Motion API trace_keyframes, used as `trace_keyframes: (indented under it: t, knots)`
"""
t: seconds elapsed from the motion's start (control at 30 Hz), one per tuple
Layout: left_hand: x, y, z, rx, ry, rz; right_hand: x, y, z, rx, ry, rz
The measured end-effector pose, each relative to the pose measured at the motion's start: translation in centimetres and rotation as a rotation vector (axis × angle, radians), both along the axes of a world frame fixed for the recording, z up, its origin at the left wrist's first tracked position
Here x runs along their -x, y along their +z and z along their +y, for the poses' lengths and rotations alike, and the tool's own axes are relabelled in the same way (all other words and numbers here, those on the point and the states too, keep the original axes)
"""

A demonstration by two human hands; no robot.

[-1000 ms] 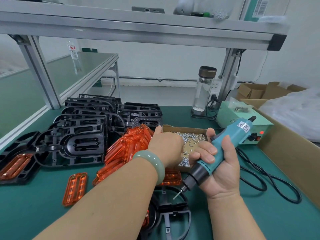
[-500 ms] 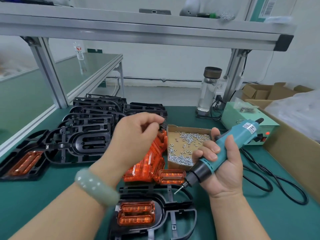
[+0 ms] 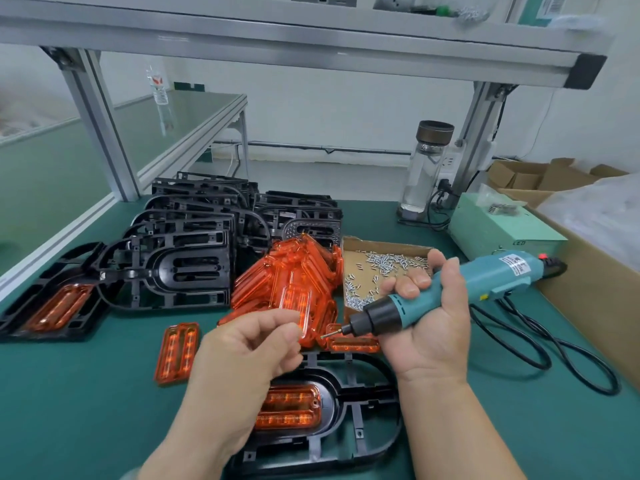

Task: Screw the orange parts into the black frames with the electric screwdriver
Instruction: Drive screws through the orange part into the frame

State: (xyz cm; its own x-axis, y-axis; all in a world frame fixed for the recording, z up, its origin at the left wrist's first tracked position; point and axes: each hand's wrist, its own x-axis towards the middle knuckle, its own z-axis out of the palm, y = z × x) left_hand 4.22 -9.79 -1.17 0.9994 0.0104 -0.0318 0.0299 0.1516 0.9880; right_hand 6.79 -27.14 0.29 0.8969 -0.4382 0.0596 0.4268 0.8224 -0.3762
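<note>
Grips the electric screwdriver (image 3: 450, 292) in the right hand (image 3: 429, 337), fingers curled round the teal body, bit pointing left and slightly down. Holds the left hand (image 3: 249, 351) raised above the table (image 3: 86, 410), just beside the bit's tip, thumb pressed against the curled forefinger in a pinch. No telling whether a screw sits between them: too small to make out.

Under both hands, at the front edge of the table: a black frame (image 3: 363, 427) lying flat, with a seated orange part (image 3: 287, 407) in its rounded opening.

Behind it, towards the middle: a heap of orange parts (image 3: 294, 282), touching a cardboard tray (image 3: 381, 247) of small silver screws on the heap's right.

Left of the heap: a single orange part (image 3: 176, 353), flat on the green surface.

Towards the back left corner: stacked black frames (image 3: 207, 220).

At the left edge: a second frame (image 3: 86, 323) with an orange insert.

Towards the right edge: a pale green power box (image 3: 495, 230) and a black cable (image 3: 554, 358) looping across the table.

Near the back edge: a clear bottle (image 3: 426, 168), upright.
</note>
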Motion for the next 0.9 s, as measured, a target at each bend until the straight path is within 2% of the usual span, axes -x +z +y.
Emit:
trace_keyframes:
  t: [0.17, 0.9]
  knots:
    - [0.1, -0.3, -0.9, -0.167, -0.017, -0.025, 0.0, 0.1, 0.2, -0.039, -0.031, 0.013]
    - [0.6, -0.2, -1.7, -0.137, -0.077, 0.011, 0.2, 0.2, 0.7, -0.041, -0.033, 0.029]
